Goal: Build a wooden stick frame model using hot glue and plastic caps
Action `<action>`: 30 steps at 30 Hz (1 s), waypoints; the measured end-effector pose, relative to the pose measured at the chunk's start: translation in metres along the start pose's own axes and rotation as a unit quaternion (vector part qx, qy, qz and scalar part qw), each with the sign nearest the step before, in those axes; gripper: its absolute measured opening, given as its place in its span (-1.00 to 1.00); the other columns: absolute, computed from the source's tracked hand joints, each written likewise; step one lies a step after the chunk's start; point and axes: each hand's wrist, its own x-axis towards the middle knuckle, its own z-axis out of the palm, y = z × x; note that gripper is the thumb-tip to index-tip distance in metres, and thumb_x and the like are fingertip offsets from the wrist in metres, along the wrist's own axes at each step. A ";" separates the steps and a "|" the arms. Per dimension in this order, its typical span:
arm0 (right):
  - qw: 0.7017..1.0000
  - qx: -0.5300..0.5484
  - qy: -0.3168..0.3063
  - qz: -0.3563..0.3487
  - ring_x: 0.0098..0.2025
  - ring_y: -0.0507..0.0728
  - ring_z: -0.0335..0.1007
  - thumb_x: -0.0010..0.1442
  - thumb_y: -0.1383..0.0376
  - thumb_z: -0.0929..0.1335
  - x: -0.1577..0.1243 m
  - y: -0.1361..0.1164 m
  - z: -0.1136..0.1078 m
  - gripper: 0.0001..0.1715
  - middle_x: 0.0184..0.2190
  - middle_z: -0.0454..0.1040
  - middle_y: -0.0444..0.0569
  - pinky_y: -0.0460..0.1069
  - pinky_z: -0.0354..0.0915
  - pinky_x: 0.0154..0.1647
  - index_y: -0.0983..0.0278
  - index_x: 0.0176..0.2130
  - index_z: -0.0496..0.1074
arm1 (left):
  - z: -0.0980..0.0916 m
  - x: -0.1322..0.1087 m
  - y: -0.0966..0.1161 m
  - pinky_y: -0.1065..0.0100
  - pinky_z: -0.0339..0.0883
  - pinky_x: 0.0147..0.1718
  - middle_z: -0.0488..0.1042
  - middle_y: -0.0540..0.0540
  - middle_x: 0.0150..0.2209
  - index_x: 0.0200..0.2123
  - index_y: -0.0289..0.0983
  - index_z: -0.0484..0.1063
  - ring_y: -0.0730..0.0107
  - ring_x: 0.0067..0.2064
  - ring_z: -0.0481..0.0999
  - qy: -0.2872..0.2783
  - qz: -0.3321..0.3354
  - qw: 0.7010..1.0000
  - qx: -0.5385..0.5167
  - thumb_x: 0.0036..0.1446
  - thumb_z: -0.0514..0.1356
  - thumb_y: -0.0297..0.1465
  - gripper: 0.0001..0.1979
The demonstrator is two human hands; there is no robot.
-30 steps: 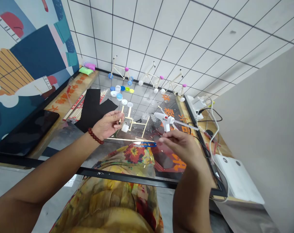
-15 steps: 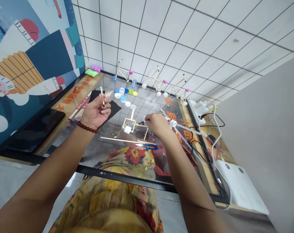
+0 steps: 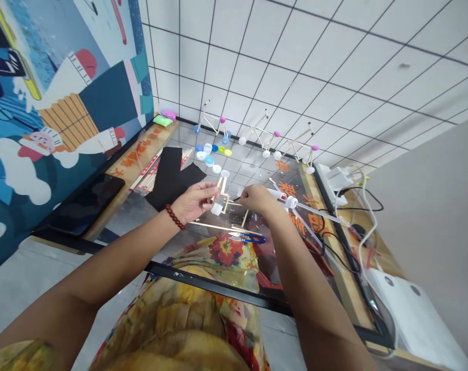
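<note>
My left hand [image 3: 197, 201], with a red bead bracelet at its wrist, pinches a short wooden stick [image 3: 219, 184] above the left side of a small wooden stick frame [image 3: 225, 204]. A white block [image 3: 217, 209] sits at the frame's near left corner, close under my left fingers. My right hand [image 3: 257, 199] is closed at the frame's right side. A small dark tip shows beside its fingers, but what they hold is hidden. Nearer to me lie a long thin wooden stick [image 3: 206, 224] and blue-handled thread snips [image 3: 252, 238].
Several bottle caps [image 3: 209, 161] lie beyond the frame. Three stick models [image 3: 259, 135] stand along the back edge. Black sheets [image 3: 168, 178] cover part of the left side. A phone [image 3: 87, 203], clear glue sticks [image 3: 315, 210], cables [image 3: 367, 221] and a power strip [image 3: 327, 178] line the sides.
My left hand has moved right and down with the short stick, from above the black sheets to the stick frame. My right hand stays closed beside the frame. The camera view has shifted.
</note>
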 end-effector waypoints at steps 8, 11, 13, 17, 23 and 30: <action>0.870 0.491 0.035 -0.041 -0.55 0.04 0.34 -0.05 0.22 0.42 -0.052 -0.003 0.007 -0.83 -0.57 0.46 -0.13 -0.08 0.26 -0.50 0.24 -0.46 0.37 | -0.002 -0.002 -0.005 0.62 0.00 -0.67 0.40 -0.03 -0.53 -0.44 -0.39 0.51 0.64 -0.53 0.30 -0.011 -0.013 1.000 0.024 -0.23 0.46 -0.45 -0.75; 0.764 0.642 0.029 -0.058 -0.54 0.01 0.33 -0.20 0.20 0.54 -0.070 -0.003 0.020 -0.63 -0.54 0.45 -0.18 -0.09 0.29 -0.52 0.23 -0.39 0.39 | 0.001 -0.003 -0.008 0.61 -0.02 -0.67 0.40 -0.03 -0.53 -0.44 -0.39 0.52 0.64 -0.52 0.30 -0.015 -0.028 0.999 0.034 -0.21 0.46 -0.44 -0.76; 0.732 0.678 0.051 -0.053 -0.54 -0.01 0.32 -0.20 0.21 0.56 -0.076 0.001 0.028 -0.59 -0.49 0.46 -0.18 -0.10 0.29 -0.52 0.22 -0.34 0.41 | 0.003 -0.004 -0.010 0.61 -0.03 -0.67 0.39 -0.03 -0.53 -0.41 -0.40 0.53 0.64 -0.52 0.29 -0.020 -0.038 0.998 0.045 -0.19 0.45 -0.43 -0.76; 0.763 0.632 0.108 -0.083 -0.51 -0.01 0.32 -0.05 0.18 0.52 -0.083 0.012 0.036 -0.72 -0.50 0.45 -0.16 -0.09 0.28 -0.48 0.23 -0.34 0.46 | 0.006 -0.007 -0.013 0.61 -0.04 -0.66 0.38 -0.04 -0.50 -0.37 -0.40 0.55 0.64 -0.50 0.28 -0.027 -0.039 0.997 0.063 -0.15 0.44 -0.42 -0.76; 0.860 0.450 0.130 -0.202 -0.36 0.06 0.38 0.13 0.20 0.43 -0.092 0.001 0.044 -0.78 -0.38 0.48 -0.05 -0.04 0.33 -0.33 0.23 -0.21 0.52 | 0.006 -0.008 -0.011 0.59 -0.05 -0.67 0.38 -0.03 -0.52 -0.39 -0.38 0.54 0.66 -0.54 0.23 -0.031 -0.042 0.997 0.055 -0.10 0.41 -0.41 -0.80; 0.824 0.503 0.154 -0.211 -0.34 0.07 0.39 0.09 0.20 0.45 -0.093 -0.025 0.042 -0.52 -0.18 0.48 0.00 -0.03 0.35 -0.32 0.19 0.01 0.41 | 0.013 -0.012 -0.013 0.61 -0.05 -0.68 0.44 -0.07 -0.52 -0.41 -0.38 0.54 0.67 -0.58 0.24 -0.027 -0.055 0.994 0.096 -0.16 0.44 -0.41 -0.78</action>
